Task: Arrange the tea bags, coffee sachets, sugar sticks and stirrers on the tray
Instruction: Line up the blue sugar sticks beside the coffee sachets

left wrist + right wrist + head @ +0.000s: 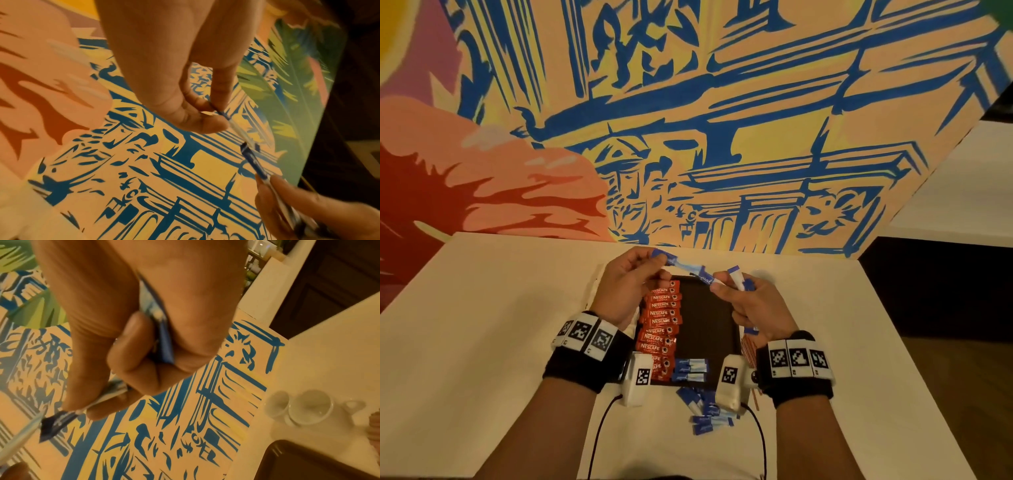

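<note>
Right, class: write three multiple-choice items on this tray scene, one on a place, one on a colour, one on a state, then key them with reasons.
1. Where do the Nescafe coffee sachets lie?
A. left side of the tray
B. right side of the tray
C. off the table

2. What colour are those sachets?
A. green
B. red
C. black

3. What is the left hand doing?
A. resting flat
B. pinching a blue sugar stick
C. lifting the tray

Key: 1 A, they run down the tray's left edge; 2 B, the wrappers are red; 3 B, its fingers grip the stick's end while the right hand holds more sticks.
</note>
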A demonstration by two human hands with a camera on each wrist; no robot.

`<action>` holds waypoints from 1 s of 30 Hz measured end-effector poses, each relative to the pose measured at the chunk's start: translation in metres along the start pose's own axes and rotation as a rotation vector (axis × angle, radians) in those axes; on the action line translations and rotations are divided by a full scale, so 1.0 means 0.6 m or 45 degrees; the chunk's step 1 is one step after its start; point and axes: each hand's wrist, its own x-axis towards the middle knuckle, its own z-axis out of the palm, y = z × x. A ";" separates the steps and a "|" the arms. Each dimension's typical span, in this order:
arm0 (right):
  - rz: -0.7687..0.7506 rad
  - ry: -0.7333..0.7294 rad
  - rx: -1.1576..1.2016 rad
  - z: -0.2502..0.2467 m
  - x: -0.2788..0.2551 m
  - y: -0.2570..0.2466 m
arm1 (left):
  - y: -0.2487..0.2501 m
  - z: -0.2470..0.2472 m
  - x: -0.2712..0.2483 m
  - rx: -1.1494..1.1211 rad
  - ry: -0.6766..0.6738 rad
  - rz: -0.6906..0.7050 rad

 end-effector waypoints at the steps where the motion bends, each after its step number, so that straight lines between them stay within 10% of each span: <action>1: -0.023 0.005 -0.010 -0.005 -0.001 -0.001 | -0.001 0.000 0.002 -0.040 0.074 -0.005; 10: -0.062 -0.078 -0.134 -0.052 -0.002 -0.020 | -0.025 0.049 0.003 0.307 0.431 0.166; 24: -0.051 -0.225 -0.285 -0.110 0.006 -0.005 | -0.068 0.149 -0.045 0.339 0.017 0.043; 30: -0.013 -0.327 -0.300 -0.118 0.007 0.017 | -0.102 0.141 -0.058 0.389 0.139 0.059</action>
